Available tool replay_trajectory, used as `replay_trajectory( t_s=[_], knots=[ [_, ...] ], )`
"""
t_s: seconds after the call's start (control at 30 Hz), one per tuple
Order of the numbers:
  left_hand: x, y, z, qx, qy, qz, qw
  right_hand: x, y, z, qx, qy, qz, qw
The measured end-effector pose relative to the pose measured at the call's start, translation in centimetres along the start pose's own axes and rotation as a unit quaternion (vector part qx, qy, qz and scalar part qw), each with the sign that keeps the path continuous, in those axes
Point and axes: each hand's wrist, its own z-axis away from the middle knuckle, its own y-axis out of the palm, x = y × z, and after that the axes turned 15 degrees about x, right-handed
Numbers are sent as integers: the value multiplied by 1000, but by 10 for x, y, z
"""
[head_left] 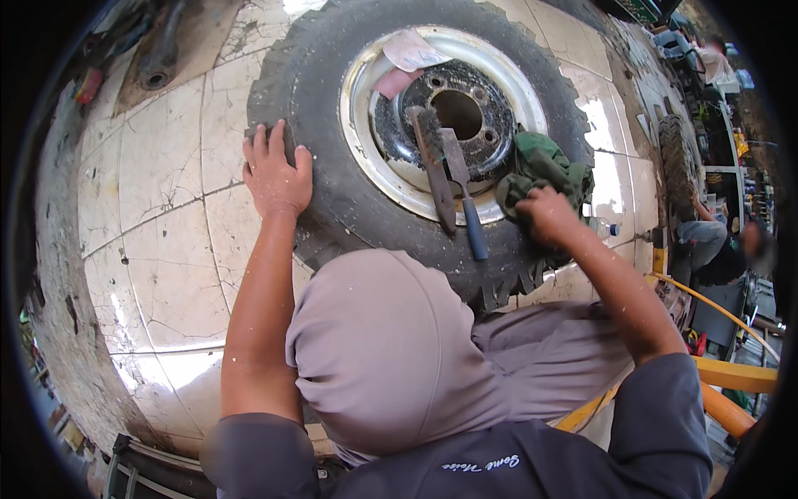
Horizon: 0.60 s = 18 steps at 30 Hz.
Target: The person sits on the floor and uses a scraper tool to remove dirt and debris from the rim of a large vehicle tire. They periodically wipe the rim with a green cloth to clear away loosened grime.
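A large black tyre point(320, 108) on a silver wheel rim point(356, 137) lies flat on the tiled floor before me. My left hand point(278, 173) rests on the tyre's left edge, fingers stretched out. At the right side of the tyre, my right hand point(549, 214) is closed on a dark green cloth point(553, 162) that is bunched up over the rim. Across the rim lie a wire brush point(432, 158) with a wooden handle and a scraper point(474, 224) with a blue handle. Crumpled paper point(413, 50) sits at the rim's far side.
Another tyre point(677, 158) stands at the right, near a crouching person point(723, 249). A plastic bottle point(605, 226) lies beside the cloth. Yellow bars point(736, 376) and a yellow hose point(715, 303) are at lower right. A metal part point(162, 58) lies on a board at far left.
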Motion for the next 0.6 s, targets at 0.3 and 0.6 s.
replay_trajectory(
  t_s=[0.3,0.6],
  knots=[
    [-6,-5,0,23,-4,3,1000,114,-18,-49,-33,71,-357,931],
    [-7,-9,6,43,-32,10,999,125,-13,-64,-274,33,-421,864]
  ],
)
